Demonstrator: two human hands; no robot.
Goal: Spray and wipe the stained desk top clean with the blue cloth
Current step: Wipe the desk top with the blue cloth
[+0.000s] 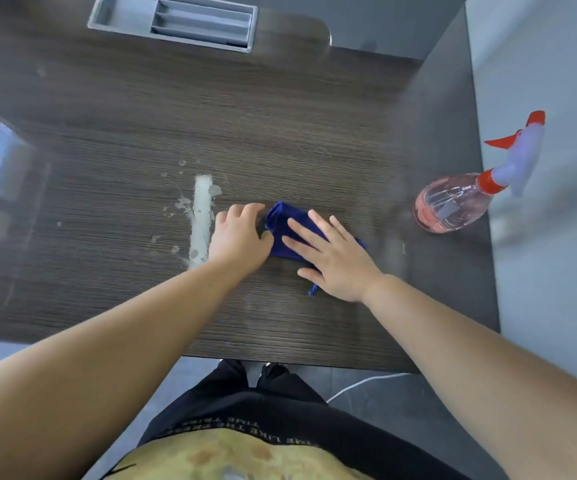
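A folded blue cloth (281,225) lies on the dark wood-grain desk top (245,126), near its middle. My right hand (335,256) rests flat on the cloth with its fingers spread. My left hand (240,237) has its fingers curled at the cloth's left edge, pinching it. Just left of my left hand a whitish stain streak (201,216) runs front to back, with small splashes around it. A spray bottle (453,202) of pink liquid with a red trigger stands at the desk's right edge, apart from both hands.
A grey recessed cable tray (172,20) sits at the back of the desk. The desk's front edge is close to my body, with my legs and a white cable (359,386) on the floor below. A pale wall runs along the right side.
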